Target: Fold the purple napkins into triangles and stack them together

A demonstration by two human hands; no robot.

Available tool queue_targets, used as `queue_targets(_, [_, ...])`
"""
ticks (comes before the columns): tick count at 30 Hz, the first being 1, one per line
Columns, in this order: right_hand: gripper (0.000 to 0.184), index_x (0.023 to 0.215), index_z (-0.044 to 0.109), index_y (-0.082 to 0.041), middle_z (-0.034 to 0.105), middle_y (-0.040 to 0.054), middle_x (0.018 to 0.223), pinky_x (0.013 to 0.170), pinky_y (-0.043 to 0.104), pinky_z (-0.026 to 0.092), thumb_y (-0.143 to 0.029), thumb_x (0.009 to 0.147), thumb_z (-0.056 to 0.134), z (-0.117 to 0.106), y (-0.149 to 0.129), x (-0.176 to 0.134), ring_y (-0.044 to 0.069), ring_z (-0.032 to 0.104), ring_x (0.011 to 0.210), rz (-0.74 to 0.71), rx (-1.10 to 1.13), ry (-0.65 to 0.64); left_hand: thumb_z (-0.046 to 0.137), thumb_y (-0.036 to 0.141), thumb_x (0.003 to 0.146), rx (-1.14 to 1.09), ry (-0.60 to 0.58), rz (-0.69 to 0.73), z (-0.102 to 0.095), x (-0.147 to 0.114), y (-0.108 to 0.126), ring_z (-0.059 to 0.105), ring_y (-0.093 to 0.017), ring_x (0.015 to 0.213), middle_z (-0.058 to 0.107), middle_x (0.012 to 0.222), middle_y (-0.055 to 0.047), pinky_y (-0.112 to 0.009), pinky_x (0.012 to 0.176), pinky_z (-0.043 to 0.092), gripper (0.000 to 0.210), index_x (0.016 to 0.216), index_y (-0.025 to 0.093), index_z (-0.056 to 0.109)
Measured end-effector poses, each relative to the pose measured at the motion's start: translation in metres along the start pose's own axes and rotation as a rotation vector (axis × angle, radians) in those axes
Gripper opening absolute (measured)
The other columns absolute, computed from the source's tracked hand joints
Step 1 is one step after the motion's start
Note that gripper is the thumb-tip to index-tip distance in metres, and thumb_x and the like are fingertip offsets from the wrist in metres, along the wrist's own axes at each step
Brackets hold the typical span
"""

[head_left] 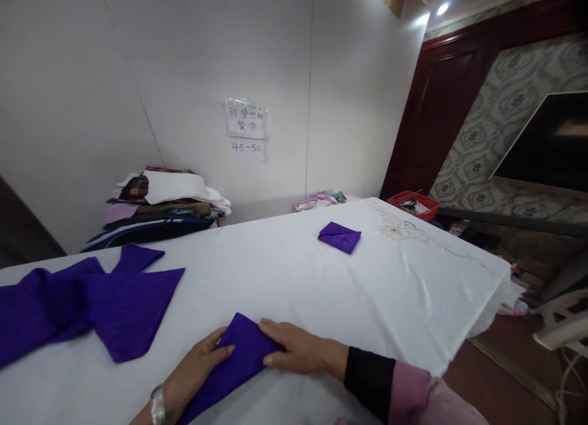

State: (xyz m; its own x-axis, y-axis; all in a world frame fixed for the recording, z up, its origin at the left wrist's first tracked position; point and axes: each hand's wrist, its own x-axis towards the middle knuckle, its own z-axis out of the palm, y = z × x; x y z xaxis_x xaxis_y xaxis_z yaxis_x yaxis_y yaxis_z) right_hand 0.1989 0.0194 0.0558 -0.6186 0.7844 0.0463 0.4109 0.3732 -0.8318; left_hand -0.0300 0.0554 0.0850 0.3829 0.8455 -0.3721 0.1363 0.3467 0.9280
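A purple cloth napkin [245,354], partly folded with a pointed corner facing away, lies at the near edge of the white-covered table. Its lower end runs out of view at the bottom. My left hand [199,361], with a silver bracelet at the wrist, grips its left side, thumb on top. On the right side, my right hand [301,349] pinches the edge between thumb and fingers. Farther back lies another purple napkin [340,237], folded into a small flat packet. Loose purple napkins [131,308] lie crumpled and overlapping at the left.
The white tablecloth [275,272] has an embroidered pattern toward its right end. Behind the table are a pile of folded clothes [169,198] and a red basket [427,210]. A paper sign [247,120] hangs on the pale wall. A white plastic chair [560,327] stands at right.
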Motion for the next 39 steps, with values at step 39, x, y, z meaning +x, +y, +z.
queue_targets(39, [0.031, 0.116, 0.048, -0.017, 0.065, -0.0004, 0.083, 0.062, 0.022, 0.053, -0.023, 0.087, 0.043, -0.254, 0.205, -0.122, 0.011, 0.062, 0.068, 0.442, 0.623, 1.774, 0.049, 0.053, 0.069, 0.584, 0.288, 0.117, 0.039, 0.049, -0.052, 0.063, -0.019, 0.066, 0.070, 0.077, 0.001, -0.027, 0.067, 0.049, 0.037, 0.090, 0.025, 0.062])
